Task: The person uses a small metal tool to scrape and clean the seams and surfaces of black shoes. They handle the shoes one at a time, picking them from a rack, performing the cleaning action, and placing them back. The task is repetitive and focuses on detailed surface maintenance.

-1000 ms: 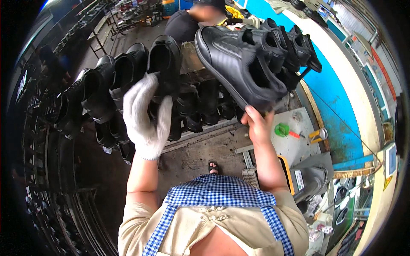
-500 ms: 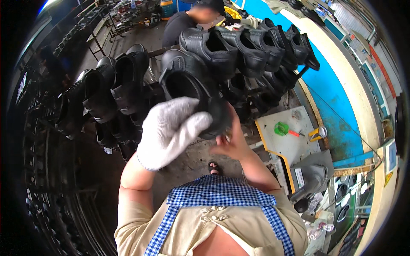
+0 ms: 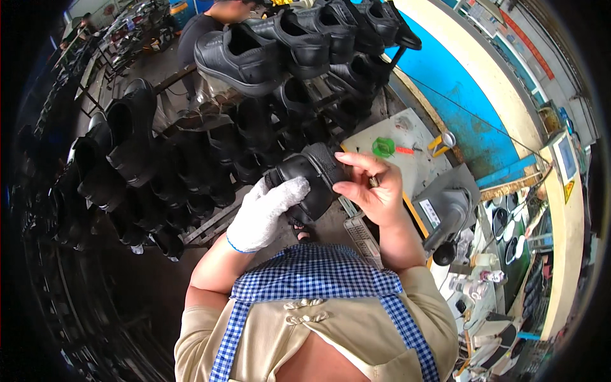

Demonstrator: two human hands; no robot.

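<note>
A black leather shoe [image 3: 312, 175] is held in front of my apron, tilted. My left hand [image 3: 264, 213], in a white knitted glove, grips it from the left with the thumb over its upper. At the shoe's right edge, the thumb and forefinger of my bare right hand [image 3: 375, 184] pinch the leather. Something small and brownish shows among the curled fingers of that hand; its kind is unclear. Beyond my hands stands a rack with rows of black shoes, one large black shoe [image 3: 238, 57] at the near end of its top row.
To the right, a pale board [image 3: 407, 130] carries a green item [image 3: 383, 147] and a red strip, with a yellow can [image 3: 442, 144] beside them. A grey machine [image 3: 449, 204] stands near my right elbow. Another person [image 3: 197, 38] is beyond the rack.
The shoe has come off the rack area toward my body and turned. My right hand has shifted from beneath it to its right edge. The view has swung rightward.
</note>
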